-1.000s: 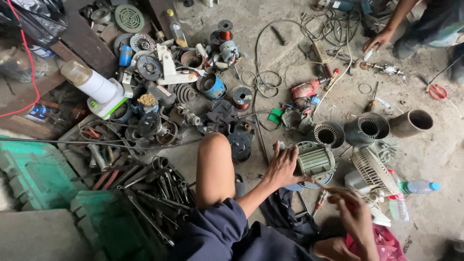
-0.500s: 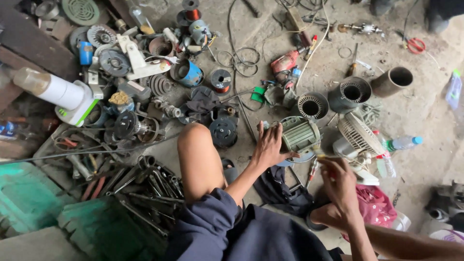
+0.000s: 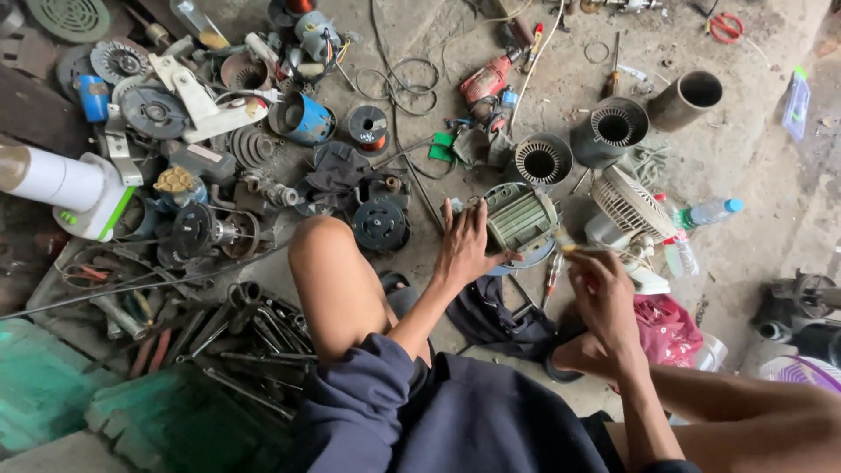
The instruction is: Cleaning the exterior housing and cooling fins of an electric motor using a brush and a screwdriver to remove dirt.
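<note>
Person is sitting on the concrete floor (image 3: 753,263), left knee up, working low in front of the body. Right hand (image 3: 604,298) is pinching a thin brush-like tool (image 3: 574,249), fingers closed around it, tip pointing at the green motor body (image 3: 519,219). Left hand (image 3: 462,247) is lying flat against the left side of that motor, fingers spread and steadying it, not wrapping it. Motor is sitting on the floor just past the knee, on a bluish round piece. Judging by this: the casing is already stripped out and standing alone, work on it is underway, not finished; nothing is being refitted yet. A dark cloth (image 3: 495,315) is lying just under the hands. Just beyond, two wound stators (image 3: 541,160) and (image 3: 611,130) are sitting loose, plus a white fan guard (image 3: 629,203) and a plastic bottle (image 3: 710,211) to the right. Further out, a red drill (image 3: 484,81) and a bare metal tube (image 3: 686,99) are lying well apart, so reassembly looks to be pending.
</note>
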